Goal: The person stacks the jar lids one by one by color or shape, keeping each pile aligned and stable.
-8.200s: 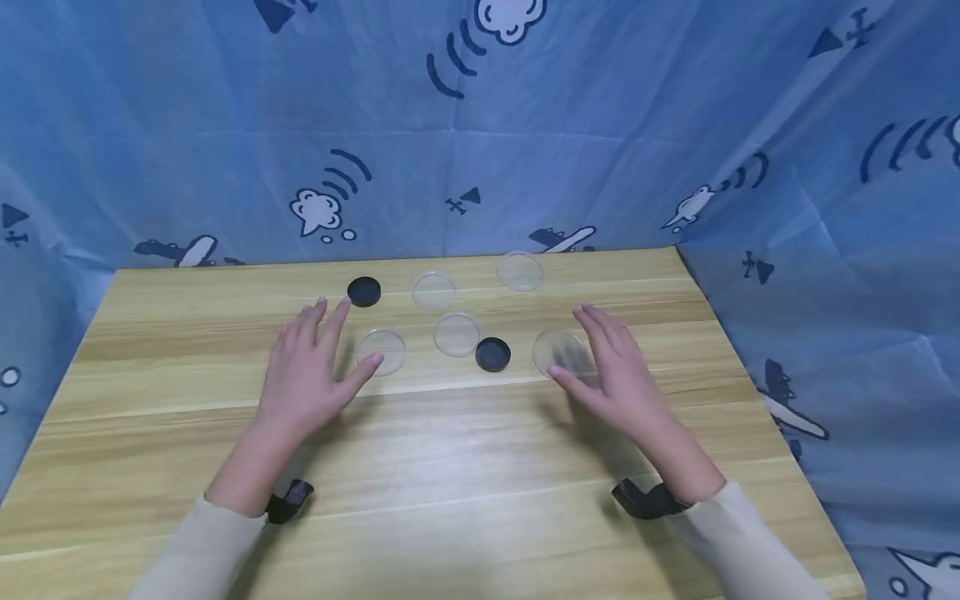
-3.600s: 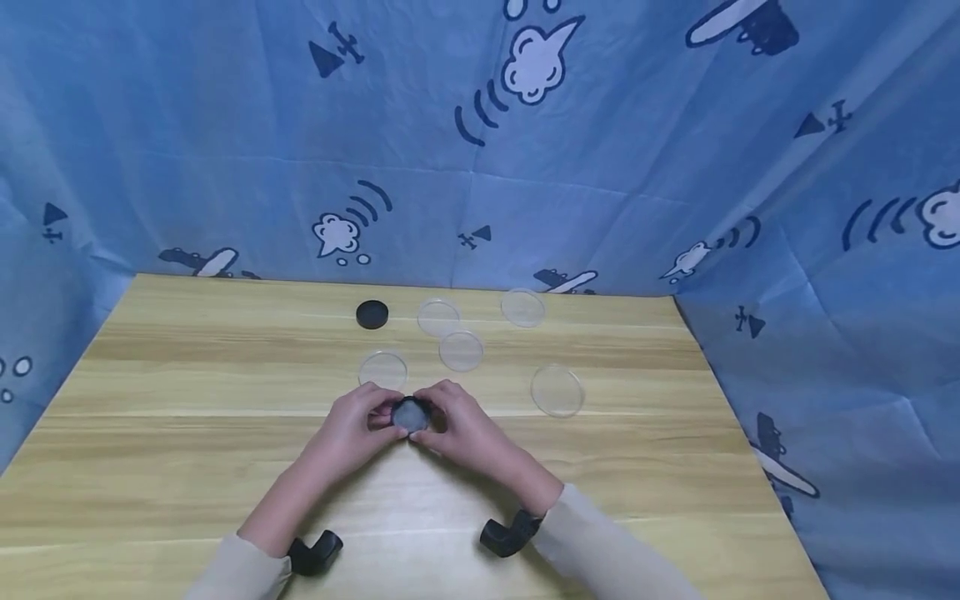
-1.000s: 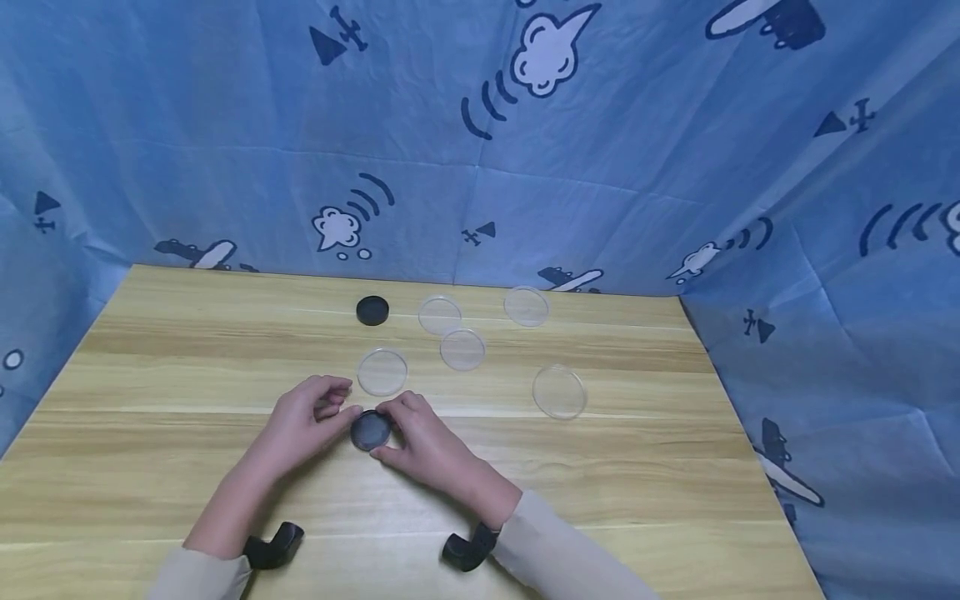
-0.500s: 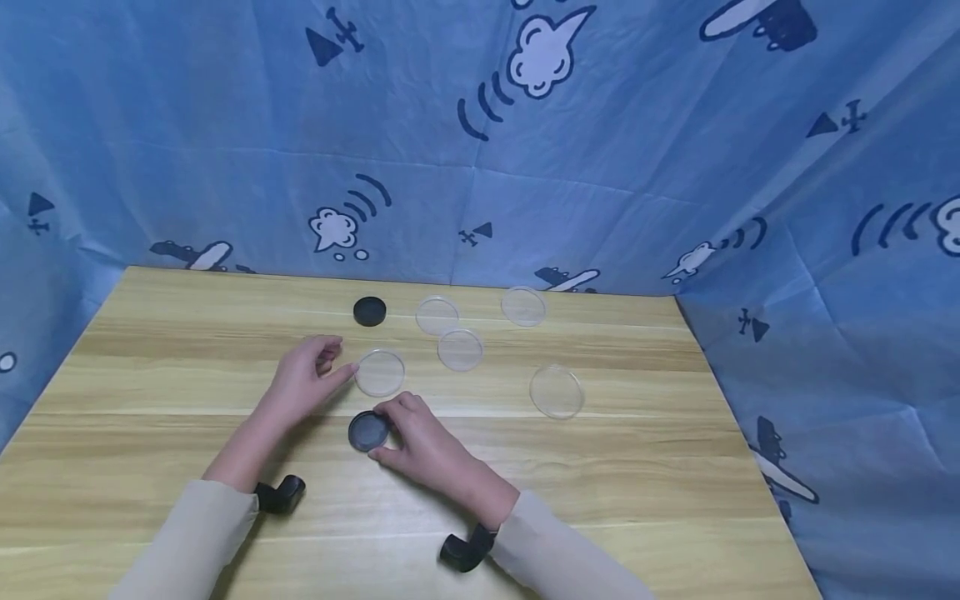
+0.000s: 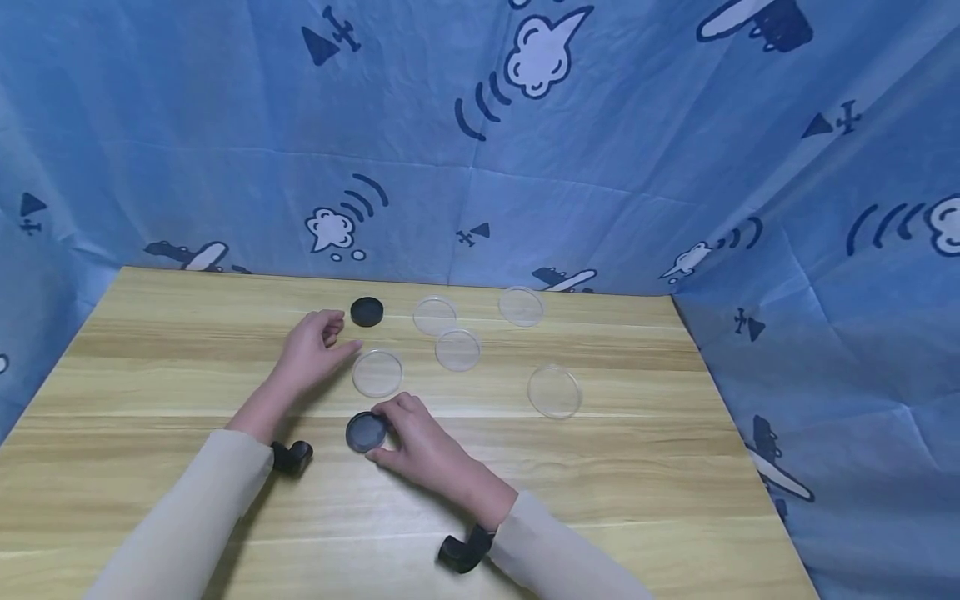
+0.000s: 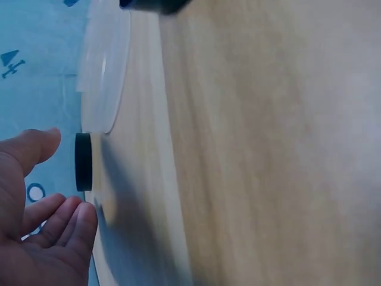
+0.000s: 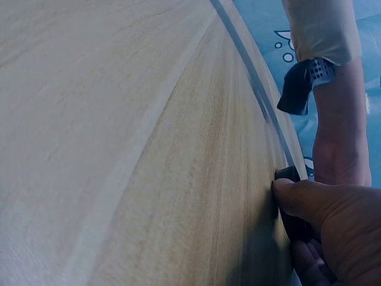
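Observation:
My right hand (image 5: pixel 420 442) pinches a shallow black round lid (image 5: pixel 365 432) by its right edge, thumb at the front and fingers behind. The lid's inside looks grey; it lies at or just above the table, and I cannot tell which. My left hand (image 5: pixel 309 354) holds nothing, its fingers loosely bent. It is just left of a second black round lid (image 5: pixel 367 312) near the table's back edge. In the left wrist view that black lid (image 6: pixel 83 162) stands apart between thumb and fingertips of the left hand (image 6: pixel 47 232). Between the two black lids lies a clear round disc (image 5: pixel 377 373).
More clear round discs lie on the wooden table (image 5: pixel 637 467): one at the back (image 5: pixel 434 316), a disc in front of it (image 5: pixel 457 350), one farther right (image 5: pixel 521 307) and a large disc at right (image 5: pixel 554 392). A blue patterned cloth (image 5: pixel 405 125) hangs behind.
My left hand has left the front black lid and moved away from me, past the left clear disc, toward the back black lid. The right hand keeps its pinch, almost unmoved.

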{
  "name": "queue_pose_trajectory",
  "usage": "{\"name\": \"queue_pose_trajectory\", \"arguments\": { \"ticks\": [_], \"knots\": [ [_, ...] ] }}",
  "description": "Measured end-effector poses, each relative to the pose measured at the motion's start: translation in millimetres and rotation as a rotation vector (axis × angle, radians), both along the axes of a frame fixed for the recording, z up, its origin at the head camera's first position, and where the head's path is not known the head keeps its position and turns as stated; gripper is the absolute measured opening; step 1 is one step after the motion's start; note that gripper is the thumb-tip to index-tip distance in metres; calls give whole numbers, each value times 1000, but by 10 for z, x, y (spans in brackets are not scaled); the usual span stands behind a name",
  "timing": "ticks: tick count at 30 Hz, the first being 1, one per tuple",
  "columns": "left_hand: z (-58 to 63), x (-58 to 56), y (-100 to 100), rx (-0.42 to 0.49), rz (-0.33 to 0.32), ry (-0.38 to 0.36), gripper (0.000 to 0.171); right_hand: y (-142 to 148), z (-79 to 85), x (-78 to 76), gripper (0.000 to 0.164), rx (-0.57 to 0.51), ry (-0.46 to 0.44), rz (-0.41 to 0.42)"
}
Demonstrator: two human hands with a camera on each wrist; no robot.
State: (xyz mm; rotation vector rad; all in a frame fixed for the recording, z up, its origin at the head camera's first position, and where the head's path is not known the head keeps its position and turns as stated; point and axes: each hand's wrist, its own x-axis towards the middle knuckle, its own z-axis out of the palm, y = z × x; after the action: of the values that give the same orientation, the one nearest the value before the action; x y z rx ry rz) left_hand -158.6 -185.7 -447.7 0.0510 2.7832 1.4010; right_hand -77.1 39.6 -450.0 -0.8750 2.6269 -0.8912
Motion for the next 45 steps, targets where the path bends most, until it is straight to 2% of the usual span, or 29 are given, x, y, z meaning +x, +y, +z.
{"name": "queue_pose_trajectory", "arguments": {
  "ticks": [8,20,26,36,45],
  "knots": [
    [-47,-172,36,-50,21,41,67,-1,7,-1,51,0,2,-1],
    [-59,-338,63,-58,40,38,70,-22,10,9,51,-1,-3,1],
    [-87,-417,91,-83,11,55,72,-32,-7,13,51,10,11,0],
    [-70,-466,148,-180,-22,5,76,-22,-24,9,49,4,6,-4],
    [-65,-509,175,-227,-20,-2,66,-23,-22,4,49,-9,12,2]
  ]
}}
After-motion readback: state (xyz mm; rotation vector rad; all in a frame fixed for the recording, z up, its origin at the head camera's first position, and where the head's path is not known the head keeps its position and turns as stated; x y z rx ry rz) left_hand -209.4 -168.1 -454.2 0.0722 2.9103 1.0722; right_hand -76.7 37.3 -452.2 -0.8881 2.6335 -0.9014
